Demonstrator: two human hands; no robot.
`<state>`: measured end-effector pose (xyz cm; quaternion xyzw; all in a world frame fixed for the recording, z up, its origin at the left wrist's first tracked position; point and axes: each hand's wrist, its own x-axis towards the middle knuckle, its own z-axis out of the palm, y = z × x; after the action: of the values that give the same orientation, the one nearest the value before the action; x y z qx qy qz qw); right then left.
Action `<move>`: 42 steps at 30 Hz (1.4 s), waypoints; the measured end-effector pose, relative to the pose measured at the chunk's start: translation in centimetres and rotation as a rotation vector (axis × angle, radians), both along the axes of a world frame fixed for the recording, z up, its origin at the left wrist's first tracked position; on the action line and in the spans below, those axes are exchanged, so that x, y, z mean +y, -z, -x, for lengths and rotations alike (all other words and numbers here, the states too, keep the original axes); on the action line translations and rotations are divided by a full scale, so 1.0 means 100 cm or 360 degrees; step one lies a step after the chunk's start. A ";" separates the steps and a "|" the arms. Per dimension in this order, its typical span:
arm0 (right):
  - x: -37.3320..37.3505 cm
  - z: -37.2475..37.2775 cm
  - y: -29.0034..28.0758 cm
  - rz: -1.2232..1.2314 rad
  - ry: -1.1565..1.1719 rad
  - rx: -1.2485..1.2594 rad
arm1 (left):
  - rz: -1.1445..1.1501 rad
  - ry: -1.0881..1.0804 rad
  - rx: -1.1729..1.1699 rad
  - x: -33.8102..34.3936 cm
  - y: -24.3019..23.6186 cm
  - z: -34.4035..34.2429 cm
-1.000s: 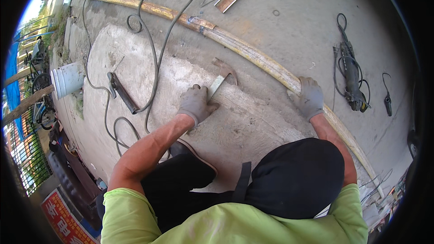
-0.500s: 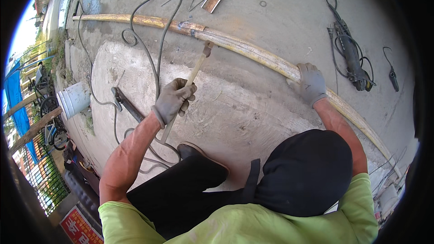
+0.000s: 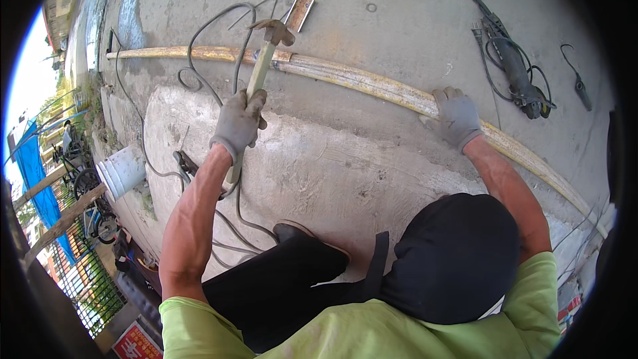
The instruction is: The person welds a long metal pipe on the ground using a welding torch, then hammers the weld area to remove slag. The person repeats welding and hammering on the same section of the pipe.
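My left hand (image 3: pixel 238 119), in a grey work glove, is closed around the pale handle of a claw hammer (image 3: pixel 259 73). The hammer is lifted, its rusty head overlapping the view of a long, worn yellowish metal pipe (image 3: pixel 359 81) on the ground. A joint or sleeve in the pipe (image 3: pixel 284 58) shows just beside the hammer head. On the pipe's right half rests my gloved right hand (image 3: pixel 457 118), fingers wrapped over its top and thumb side hidden. A small rusty channel piece (image 3: pixel 300 13) lies beyond the joint.
A corded power tool (image 3: pixel 515 73) and a small hooked tool (image 3: pixel 581 91) lie at the right. Dark cable (image 3: pixel 193 40) loops across the pipe's left part. Thin rods (image 3: pixel 276 1) lie beyond it. A white bucket (image 3: pixel 122 171) stands at the left, near a dark-handled tool (image 3: pixel 186 163).
My left hand has raised the hammer, its head swinging up and to the left, away from the pipe. The right hand stays on the pipe.
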<state>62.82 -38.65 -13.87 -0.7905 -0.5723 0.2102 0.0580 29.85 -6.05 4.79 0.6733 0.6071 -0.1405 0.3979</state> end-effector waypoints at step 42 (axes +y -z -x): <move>-0.036 0.060 0.014 -0.0433 0.0228 -0.0144 | -0.0423 0.0017 -0.0388 0.006 -0.094 -0.029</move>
<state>56.79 -42.26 -15.31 -0.8228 -0.5397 0.0902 0.1535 32.79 -5.43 14.23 0.7353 0.5639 0.0216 0.3754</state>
